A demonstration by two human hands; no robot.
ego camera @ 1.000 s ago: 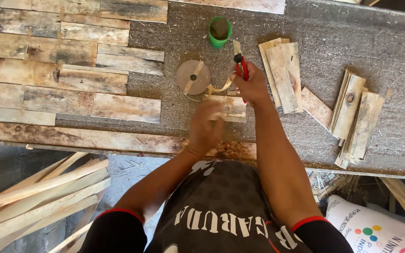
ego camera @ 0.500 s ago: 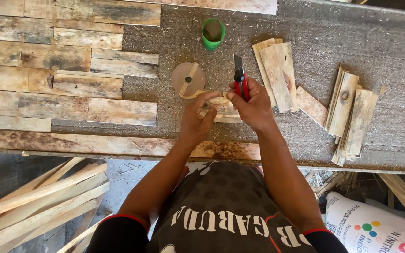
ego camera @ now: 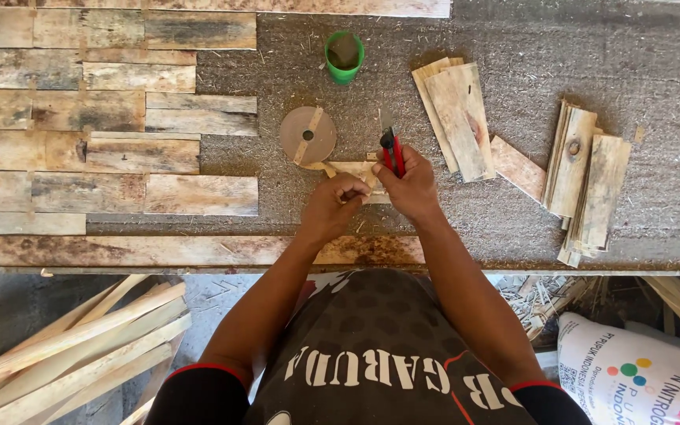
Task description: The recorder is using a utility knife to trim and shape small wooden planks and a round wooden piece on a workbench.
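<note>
Table [ego camera: 592, 47]: grey, rough top strewn with sawdust and wood fibres, a long worn board along its near edge.
Panel [ego camera: 112, 118]: weathered planks laid in staggered rows, filling the table's far left.
Floor: grey concrete below the near edge, with litter of shavings under the right side.
Slats [ego camera: 64, 354]: a pale bundle lying slantwise on the floor at lower left.
Sack [ego camera: 639, 378]: white, printed, on the floor at lower right; its contents cannot be seen.
Right stack [ego camera: 588, 181]: short boards piled near the table's right side, one with a knot hole.
Middle stack [ego camera: 458, 118]: short boards just right of the knife, a single offcut [ego camera: 519, 167] beside them.
Disc [ego camera: 308, 135]: round, brown, a centre hole and a pale strip across it, just beyond the left hand.
Cup [ego camera: 345, 57]: green, upright, far from the hands; inside looks dark, contents unclear.
Wood piece [ego camera: 356, 169]: small, pale, flat on the table between and under both hands.
Left hand [ego camera: 332, 206]: fingers curled down onto the wood piece.
Right hand [ego camera: 411, 185]: fingers closed round the knife.
Knife [ego camera: 391, 145]: red-and-black cutter, blade pointing away.
</note>
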